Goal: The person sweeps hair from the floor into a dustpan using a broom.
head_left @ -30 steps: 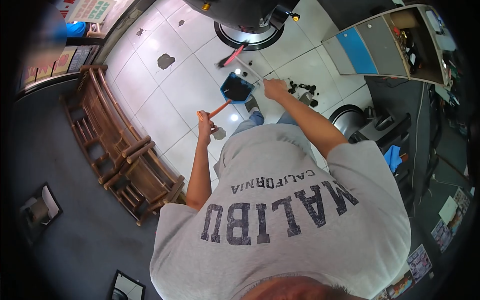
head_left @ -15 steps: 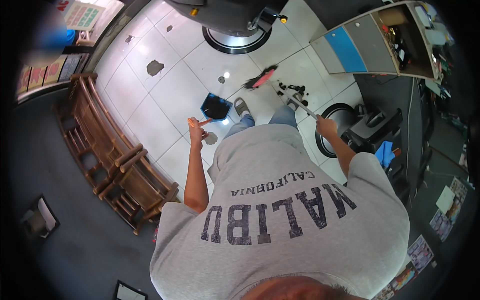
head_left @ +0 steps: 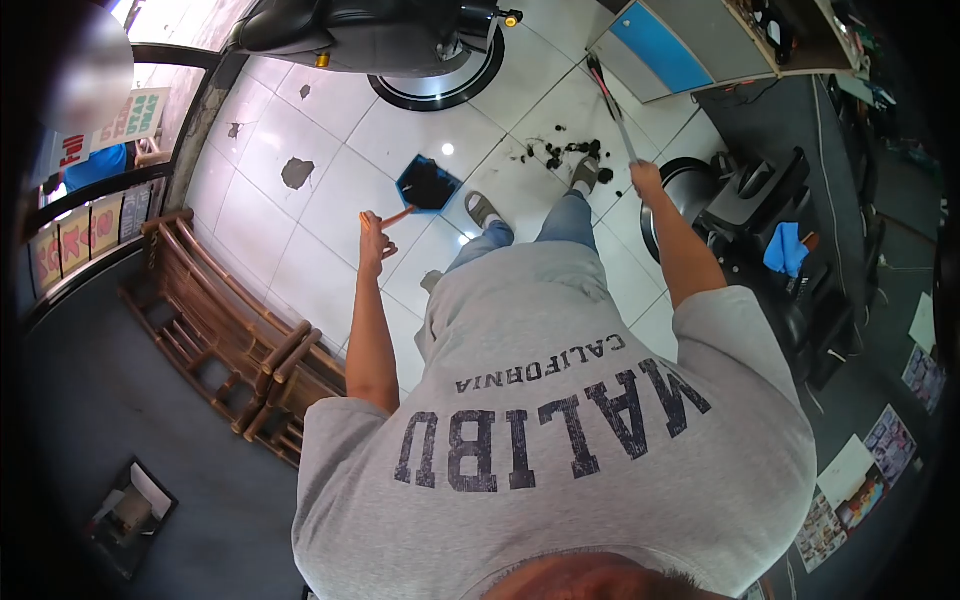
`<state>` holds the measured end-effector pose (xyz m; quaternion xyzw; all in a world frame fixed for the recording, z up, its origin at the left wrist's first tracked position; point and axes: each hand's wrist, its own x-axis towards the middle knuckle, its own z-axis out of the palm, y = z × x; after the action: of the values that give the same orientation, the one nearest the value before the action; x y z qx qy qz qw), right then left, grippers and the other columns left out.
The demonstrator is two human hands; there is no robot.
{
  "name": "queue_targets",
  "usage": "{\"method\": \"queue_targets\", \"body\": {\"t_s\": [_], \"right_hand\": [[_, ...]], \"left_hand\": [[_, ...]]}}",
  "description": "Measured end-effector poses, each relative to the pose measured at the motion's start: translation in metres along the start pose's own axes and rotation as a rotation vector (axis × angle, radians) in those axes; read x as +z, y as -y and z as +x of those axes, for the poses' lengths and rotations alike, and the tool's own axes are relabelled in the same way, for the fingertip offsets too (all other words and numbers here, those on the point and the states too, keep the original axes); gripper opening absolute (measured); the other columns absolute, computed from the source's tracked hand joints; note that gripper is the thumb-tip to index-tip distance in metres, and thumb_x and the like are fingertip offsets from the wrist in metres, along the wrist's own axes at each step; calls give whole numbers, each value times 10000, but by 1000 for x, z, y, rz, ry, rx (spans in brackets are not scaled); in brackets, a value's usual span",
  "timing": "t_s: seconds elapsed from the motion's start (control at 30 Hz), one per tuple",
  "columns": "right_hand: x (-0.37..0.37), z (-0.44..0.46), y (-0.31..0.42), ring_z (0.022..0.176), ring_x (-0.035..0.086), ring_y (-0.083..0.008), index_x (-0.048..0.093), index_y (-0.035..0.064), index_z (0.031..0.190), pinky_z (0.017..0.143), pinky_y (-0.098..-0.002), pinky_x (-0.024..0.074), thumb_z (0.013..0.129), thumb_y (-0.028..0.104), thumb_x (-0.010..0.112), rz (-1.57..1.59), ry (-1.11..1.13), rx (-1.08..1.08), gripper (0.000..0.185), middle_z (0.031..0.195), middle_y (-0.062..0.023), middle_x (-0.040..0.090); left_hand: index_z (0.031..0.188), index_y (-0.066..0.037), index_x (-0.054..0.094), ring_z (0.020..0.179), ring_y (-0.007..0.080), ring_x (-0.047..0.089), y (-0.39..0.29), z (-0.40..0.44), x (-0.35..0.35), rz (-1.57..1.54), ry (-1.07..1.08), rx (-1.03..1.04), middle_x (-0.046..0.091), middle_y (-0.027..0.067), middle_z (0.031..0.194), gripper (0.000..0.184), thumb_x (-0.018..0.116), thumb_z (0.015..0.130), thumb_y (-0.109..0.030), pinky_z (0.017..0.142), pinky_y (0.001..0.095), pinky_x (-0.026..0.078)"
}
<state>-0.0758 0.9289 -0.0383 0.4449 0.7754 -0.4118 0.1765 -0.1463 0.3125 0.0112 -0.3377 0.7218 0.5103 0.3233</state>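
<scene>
My left hand (head_left: pixel 374 247) is closed round the orange handle of a dustpan (head_left: pixel 403 204). The pan has a blue rim, and dark hair (head_left: pixel 431 186) covers much of its inside. It rests on the tiles in front and to the left of my feet. My right hand (head_left: pixel 648 181) grips the pale stick of a broom (head_left: pixel 622 133). Its red and black head lies far forward on the right, beside the cabinet's corner. Clumps of black hair (head_left: pixel 554 156) are scattered on the floor near my right shoe (head_left: pixel 587 172), between dustpan and broom.
A black salon chair with a round metal base (head_left: pixel 440 88) stands ahead. Another chair (head_left: pixel 755 205), with a blue cloth (head_left: pixel 787 248) on it, is at my right. A grey and blue cabinet (head_left: pixel 665 50) stands front right. A bamboo bench (head_left: pixel 225 330) lines the left side.
The broom head has swung forward and right, away from the hair clumps toward the cabinet. My left hand has shifted a little left, still holding the dustpan. The view has also shifted.
</scene>
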Motion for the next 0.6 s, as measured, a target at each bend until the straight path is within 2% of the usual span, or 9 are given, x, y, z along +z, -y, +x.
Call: {"method": "queue_targets", "body": {"t_s": [0.07, 0.17, 0.2, 0.27, 0.33, 0.4, 0.43, 0.53, 0.6], "right_hand": [[31, 9, 17, 609, 597, -301, 649, -2, 867, 522, -418, 444, 823, 227, 550, 73, 94, 75, 253, 672, -167, 592], [114, 65, -16, 451, 484, -205, 627, 10, 804, 382, -367, 349, 770, 150, 579, -250, 134, -379, 152, 578, -88, 513], [129, 40, -1, 437, 456, -200, 629, 12, 796, 372, -355, 323, 764, 123, 583, -205, 147, -255, 125, 573, -80, 506], [133, -44, 47, 405, 398, -180, 640, 2, 936, 368, -348, 289, 792, 97, 575, 125, 217, -43, 184, 550, -57, 463], [107, -117, 92, 382, 338, -134, 586, 7, 1180, 357, -318, 242, 827, 98, 585, 336, 371, 157, 365, 542, -20, 428], [104, -138, 84, 384, 333, -117, 603, 11, 1216, 368, -323, 233, 828, 114, 576, 441, 338, 169, 402, 557, -12, 430], [102, -149, 82, 386, 330, -109, 611, 13, 1235, 373, -326, 228, 829, 121, 572, 495, 322, 176, 422, 564, -9, 431], [88, -184, 88, 394, 368, -113, 544, 13, 1331, 369, -311, 255, 827, 128, 567, 479, 314, 186, 518, 578, -27, 474], [91, -187, 87, 399, 383, -121, 509, 8, 1363, 370, -308, 275, 827, 130, 567, 347, 284, 98, 553, 586, -33, 490]], "left_hand": [[1191, -135, 440, 645, 148, 503, -17, -2, 6, 34, 38, -9, 417, 18, 696, 605, 322, 934, -670, 715, 400, 554], [1214, -134, 441, 644, 158, 533, -32, 8, 19, 85, 69, -21, 439, 37, 721, 623, 320, 938, -679, 701, 394, 572], [1217, -140, 439, 652, 163, 534, -35, 13, 24, 101, 75, -20, 444, 41, 737, 619, 319, 938, -679, 698, 396, 571], [1222, -152, 433, 668, 173, 537, -37, 22, 32, 129, 84, -23, 455, 51, 768, 612, 316, 937, -680, 692, 401, 568], [1234, -168, 421, 674, 178, 531, -39, 30, 41, 130, 106, 2, 465, 55, 794, 606, 308, 937, -685, 668, 395, 561], [1244, -172, 413, 668, 173, 524, -47, 32, 51, 152, 128, 13, 460, 52, 788, 615, 302, 936, -692, 654, 383, 557], [1258, -146, 388, 652, 165, 517, -52, 30, 56, 177, 142, 14, 573, 81, 855, 621, 285, 948, -675, 622, 364, 556], [1270, -117, 366, 636, 155, 513, -63, 28, 68, 183, 118, 64, 672, 92, 992, 613, 273, 965, -641, 600, 350, 558], [1268, -101, 362, 633, 154, 520, -65, 31, 75, 174, 132, 90, 685, 84, 1060, 604, 278, 972, -621, 585, 346, 559]]}}
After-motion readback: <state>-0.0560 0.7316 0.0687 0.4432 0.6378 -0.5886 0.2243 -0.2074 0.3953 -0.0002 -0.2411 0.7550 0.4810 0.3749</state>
